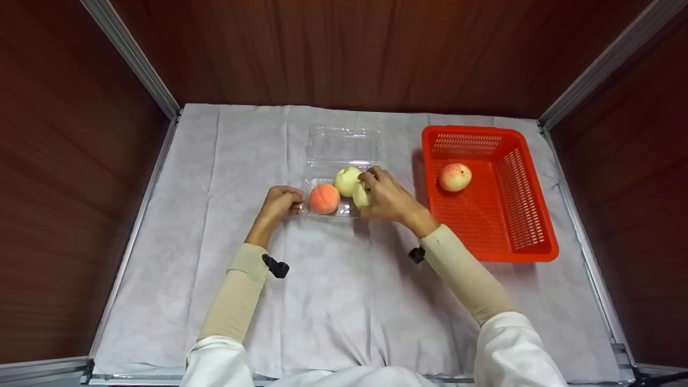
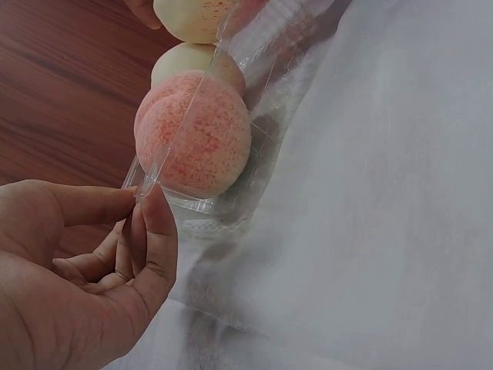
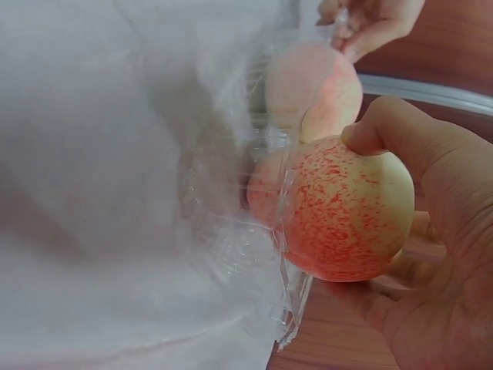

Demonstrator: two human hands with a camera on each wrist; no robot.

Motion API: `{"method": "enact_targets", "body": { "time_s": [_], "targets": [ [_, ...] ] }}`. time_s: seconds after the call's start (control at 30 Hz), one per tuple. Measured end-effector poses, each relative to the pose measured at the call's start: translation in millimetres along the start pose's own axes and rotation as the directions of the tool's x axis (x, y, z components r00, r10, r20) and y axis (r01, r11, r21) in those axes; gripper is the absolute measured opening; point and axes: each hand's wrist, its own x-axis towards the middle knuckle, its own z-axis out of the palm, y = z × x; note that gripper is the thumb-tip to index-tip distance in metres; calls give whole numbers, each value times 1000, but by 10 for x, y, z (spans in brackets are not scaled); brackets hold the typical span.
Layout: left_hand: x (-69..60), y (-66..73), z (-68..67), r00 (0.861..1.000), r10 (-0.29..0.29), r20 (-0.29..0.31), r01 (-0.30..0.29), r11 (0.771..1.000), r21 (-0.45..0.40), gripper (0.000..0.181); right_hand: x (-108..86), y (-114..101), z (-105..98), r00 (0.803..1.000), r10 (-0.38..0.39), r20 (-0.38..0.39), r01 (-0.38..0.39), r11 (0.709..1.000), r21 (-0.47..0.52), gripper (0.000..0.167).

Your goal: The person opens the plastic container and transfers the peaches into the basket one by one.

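A clear plastic clamshell box lies on the cloth with its lid folded back. My left hand pinches the box's left rim between thumb and fingers, as the left wrist view shows close up. Beside that rim an orange-pink peach sits in the box, and a pale yellow peach is next to it. With thumb and fingers, my right hand grips another peach, pale with red speckles, at the right end of the box. Its lower part is behind the clear wall in the right wrist view.
A red plastic basket with slotted sides stands to the right, holding one yellow-red peach. Pale grey cloth covers the table. Brown wood-grain panels enclose the back and both sides.
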Motion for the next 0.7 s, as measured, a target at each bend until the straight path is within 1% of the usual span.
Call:
{"method": "enact_targets", "body": {
  "time_s": [0.17,0.37,0.5,0.57,0.7],
  "targets": [
    [2,1,-6,1000,-14,1,14,1000,4,34,3,5,-23,1000,4,-9,-4,1000,-1,69],
    [14,7,-13,1000,-19,0,19,1000,-2,33,6,0,-69,999,38,18,-37,999,-24,72],
    [10,7,-15,1000,-14,1,14,1000,-2,34,22,-1,-93,999,44,25,-43,998,-34,71],
    [8,5,-16,1000,-13,0,13,1000,0,34,32,1,-98,999,44,24,-43,999,-31,70],
    [9,-1,-11,1000,-14,7,14,1000,6,34,53,16,-101,999,38,3,-38,999,11,69]
  ]
}}
